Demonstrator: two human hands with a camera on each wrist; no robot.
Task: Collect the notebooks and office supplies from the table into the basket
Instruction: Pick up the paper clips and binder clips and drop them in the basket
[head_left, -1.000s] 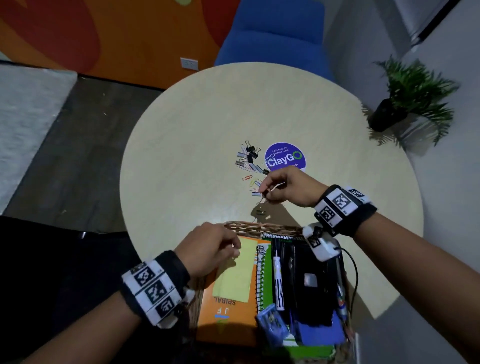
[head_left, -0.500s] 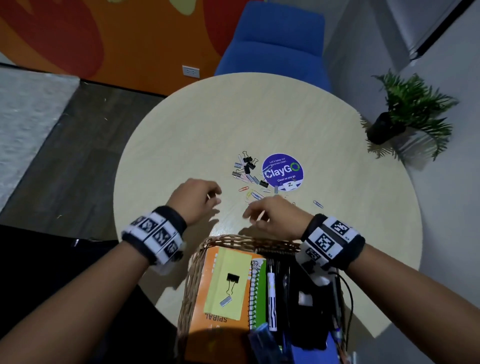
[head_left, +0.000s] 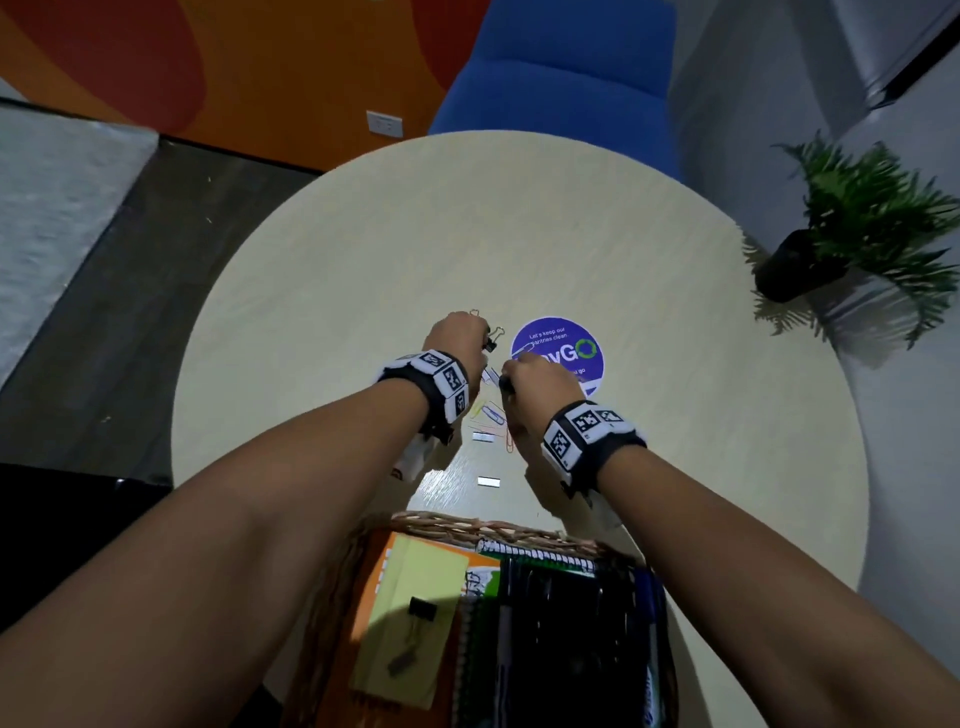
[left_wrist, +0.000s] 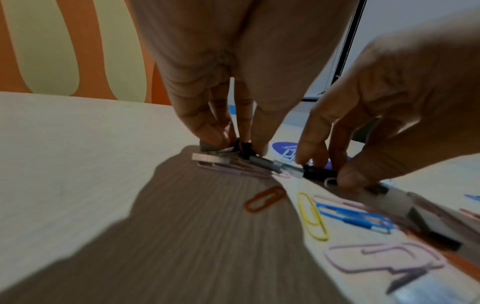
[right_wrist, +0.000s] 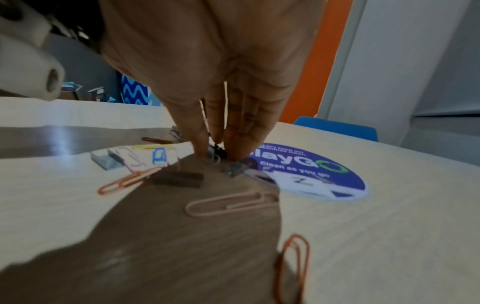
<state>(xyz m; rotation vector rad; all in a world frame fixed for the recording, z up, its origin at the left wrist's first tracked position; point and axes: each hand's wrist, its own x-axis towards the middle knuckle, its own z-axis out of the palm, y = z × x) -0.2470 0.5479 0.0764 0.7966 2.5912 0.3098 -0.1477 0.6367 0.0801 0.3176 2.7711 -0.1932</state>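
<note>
Binder clips, coloured paper clips (head_left: 491, 415) and staple strips (head_left: 488, 481) lie scattered at the middle of the round table (head_left: 311, 312). My left hand (left_wrist: 239, 144) reaches down into the pile and pinches a black binder clip (left_wrist: 245, 151) between thumb and fingers. Just to its right, my right hand (right_wrist: 218, 153) pinches another black binder clip (right_wrist: 221, 154) at the edge of the purple sticker (right_wrist: 311, 172). The wicker basket (head_left: 467, 525) stands at the near table edge, holding notebooks, a yellow pad (head_left: 415, 571) with a binder clip (head_left: 422, 608) on it, and dark supplies.
A blue chair (head_left: 561, 67) stands behind the table. A potted plant (head_left: 852, 223) is on the floor to the right. Loose orange (right_wrist: 293, 267), pink (right_wrist: 231, 203) and blue (left_wrist: 355, 218) paper clips lie around my hands.
Both hands moved away from the basket rim forward to the clip pile. A binder clip now lies on the yellow pad in the basket. Each hand now pinches a clip.
</note>
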